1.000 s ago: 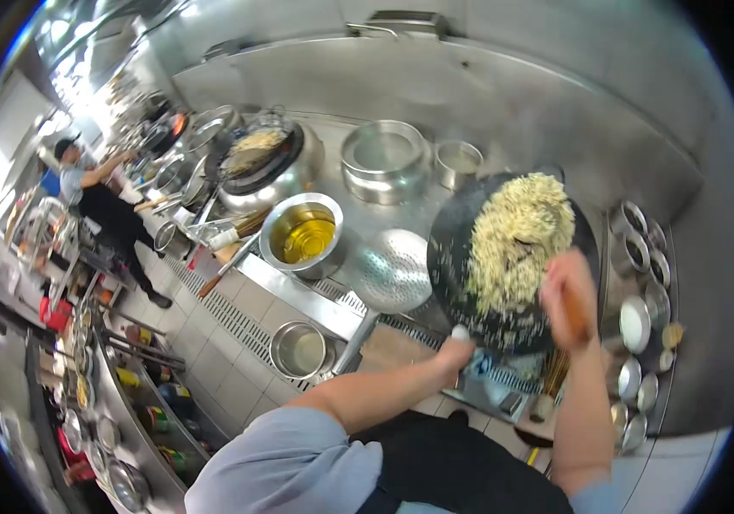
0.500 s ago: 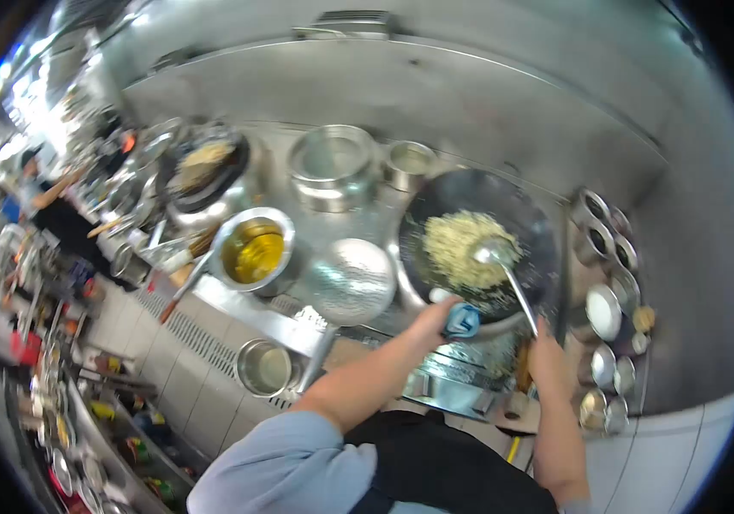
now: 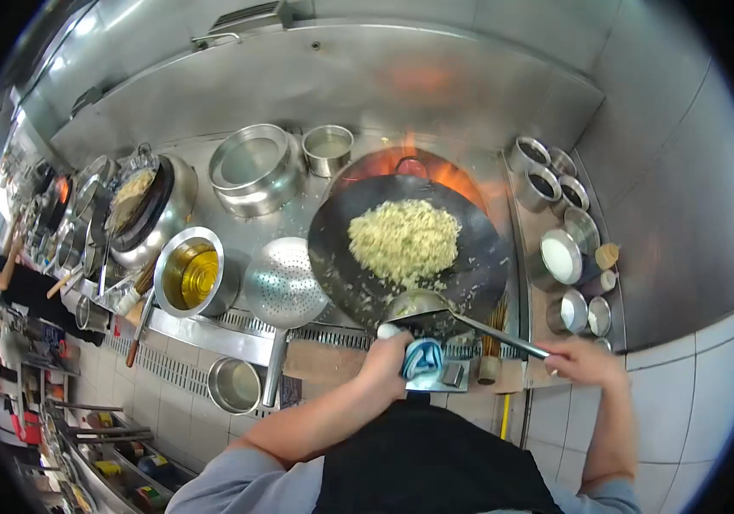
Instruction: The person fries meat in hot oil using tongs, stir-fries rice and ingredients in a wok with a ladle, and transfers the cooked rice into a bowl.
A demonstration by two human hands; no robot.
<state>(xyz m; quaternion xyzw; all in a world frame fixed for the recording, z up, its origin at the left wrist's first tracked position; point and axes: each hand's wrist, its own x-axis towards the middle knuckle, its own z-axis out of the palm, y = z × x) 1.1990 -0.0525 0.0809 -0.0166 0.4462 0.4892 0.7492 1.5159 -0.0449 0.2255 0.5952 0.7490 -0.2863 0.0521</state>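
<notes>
A black wok (image 3: 483,265) is tilted over the burner, with a heap of pale yellow-green food in small pieces (image 3: 405,242) on its surface; I cannot tell exactly what the food is. My left hand (image 3: 384,364) is closed at the wok's near rim, with a folded blue-and-white cloth (image 3: 423,358) beside its fingers. The grip on the wok itself is partly hidden. My right hand (image 3: 588,361) wraps round the end of a long-handled ladle (image 3: 504,337). The ladle's bowl rests inside the wok near the front rim, below the food.
Orange flames (image 3: 457,178) show behind the wok. To the left are a perforated strainer (image 3: 286,283), a pot of yellow oil (image 3: 161,278) and a large steel pot (image 3: 256,201). Seasoning containers (image 3: 562,257) line the right side. A person (image 3: 37,287) stands far left.
The wok has moved up and tilted, exposing flames behind it. The ladle has swung from the food to the near rim, my right hand moving outward to the right. The camera view has shifted.
</notes>
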